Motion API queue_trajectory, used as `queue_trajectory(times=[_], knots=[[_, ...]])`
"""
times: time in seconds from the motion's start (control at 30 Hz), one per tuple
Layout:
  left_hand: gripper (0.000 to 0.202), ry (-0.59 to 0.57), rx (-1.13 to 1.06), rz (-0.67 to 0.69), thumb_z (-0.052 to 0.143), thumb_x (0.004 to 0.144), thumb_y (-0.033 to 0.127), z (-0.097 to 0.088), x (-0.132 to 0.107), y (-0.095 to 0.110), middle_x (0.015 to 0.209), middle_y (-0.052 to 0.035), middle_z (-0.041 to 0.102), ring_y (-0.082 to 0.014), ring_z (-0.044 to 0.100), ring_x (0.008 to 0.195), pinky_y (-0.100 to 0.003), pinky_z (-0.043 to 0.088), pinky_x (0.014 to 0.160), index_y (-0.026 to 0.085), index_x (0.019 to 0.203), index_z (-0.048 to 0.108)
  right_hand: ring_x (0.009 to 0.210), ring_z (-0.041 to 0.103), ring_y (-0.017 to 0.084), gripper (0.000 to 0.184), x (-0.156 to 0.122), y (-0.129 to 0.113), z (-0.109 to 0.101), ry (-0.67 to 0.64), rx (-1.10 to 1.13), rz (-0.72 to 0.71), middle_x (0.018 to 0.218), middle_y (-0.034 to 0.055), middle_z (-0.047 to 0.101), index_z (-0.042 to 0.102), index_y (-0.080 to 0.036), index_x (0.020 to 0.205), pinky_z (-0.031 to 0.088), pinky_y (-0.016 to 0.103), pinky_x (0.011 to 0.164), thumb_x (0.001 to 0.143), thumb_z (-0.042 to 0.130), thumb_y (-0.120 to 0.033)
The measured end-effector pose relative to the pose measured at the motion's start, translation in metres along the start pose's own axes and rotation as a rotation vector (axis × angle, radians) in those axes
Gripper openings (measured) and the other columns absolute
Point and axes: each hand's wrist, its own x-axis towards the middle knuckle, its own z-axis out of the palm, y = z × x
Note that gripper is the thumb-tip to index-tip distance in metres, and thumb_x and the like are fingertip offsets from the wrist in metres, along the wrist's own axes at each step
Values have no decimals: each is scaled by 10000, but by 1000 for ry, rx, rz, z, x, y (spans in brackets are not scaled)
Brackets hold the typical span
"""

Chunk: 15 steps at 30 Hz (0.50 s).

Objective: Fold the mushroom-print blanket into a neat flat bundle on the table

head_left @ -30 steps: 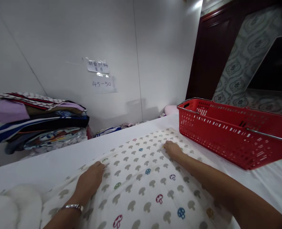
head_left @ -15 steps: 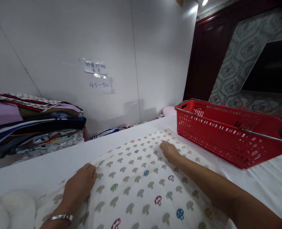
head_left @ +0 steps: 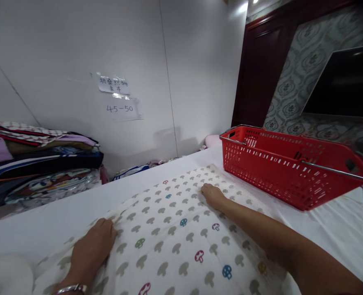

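At eight o'clock, a white fluffy thing (head_left: 7,274) could drag along if the left hand (head_left: 94,243) pulled; that hand curls over the mushroom-print cloth (head_left: 166,239), its grip hidden. The cloth spans six o'clock on the counter (head_left: 55,213); uneven tension could pucker it. The right hand (head_left: 212,196), five o'clock, bends onto it, pinching or not I cannot tell. A rightward slide could bunch it against the red basket (head_left: 269,177), between three and four.

Cloth (head_left: 166,241) on tbl (head_left: 58,213), bskt (head_left: 267,176) to R, clothes pile (head_left: 43,159) L.
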Motion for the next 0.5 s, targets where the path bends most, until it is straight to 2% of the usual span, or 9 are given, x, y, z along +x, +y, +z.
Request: queue_trajectory(times=[0.13, 0.27, 0.37, 0.5], knots=[[346, -27, -42, 11, 256, 869, 309, 2, 1, -3, 980, -106, 575, -242, 576, 884, -344, 419, 625, 166, 846, 570, 909, 520, 192, 208, -1, -1, -1, 29, 39, 11, 972, 75, 595, 577, -169, 926, 376, 271, 714, 910, 372, -195], [375, -45, -115, 20, 273, 868, 359, 1, 1, -4, 1097, -80, 582, -231, 571, 953, -342, 447, 699, 194, 957, 598, 937, 521, 167, 222, -4, 4, -4, 77, 72, 21, 982, 48, 603, 593, -189, 936, 385, 249, 771, 922, 379, -248], [398, -43, -120, 15, 263, 867, 371, 0, 0, -2, 1127, -75, 584, -247, 565, 993, -358, 457, 728, 201, 988, 602, 1006, 502, 173, 244, -5, 20, -6, 129, 62, 95, 1074, 72, 589, 599, -173, 993, 367, 263, 854, 917, 370, -210], [416, -7, -128, 19, 263, 857, 355, 0, 0, 4, 1156, -86, 584, -255, 551, 1041, -367, 464, 775, 183, 1017, 607, 1084, 476, 214, 277, -3, 55, -7, 159, 10, 239, 1158, 134, 564, 613, -122, 1035, 347, 295, 904, 888, 379, -148]])
